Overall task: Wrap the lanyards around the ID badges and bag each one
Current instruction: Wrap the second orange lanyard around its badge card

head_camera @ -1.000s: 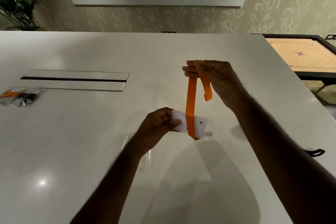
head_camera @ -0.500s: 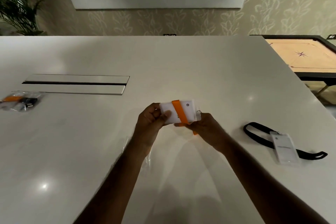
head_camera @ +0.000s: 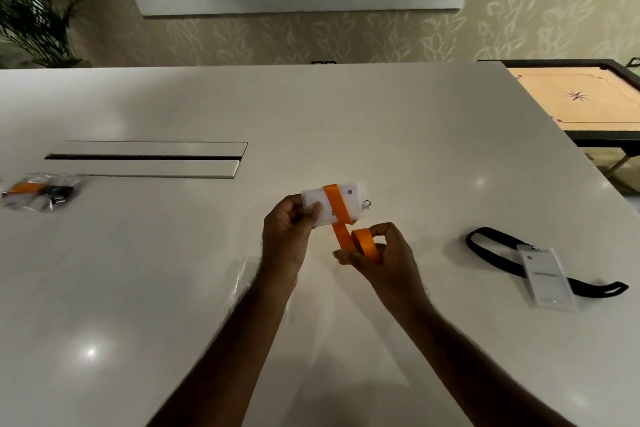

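One orange lanyard is partly wound on the white ID badge. The left hand grips the badge by its end, and the right hand, just below the badge, pinches the loose strap. Far left of the badge lie finished bags. To its right, a black lanyard with badge waits unwrapped. An empty clear bag seems to lie below the left hand.

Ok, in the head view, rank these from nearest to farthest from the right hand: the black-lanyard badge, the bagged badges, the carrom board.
From the right hand:
1. Black-lanyard badge, lying on the table to its right.
2. Carrom board, off the table at the far right.
3. Bagged badges, at the table's far left edge.
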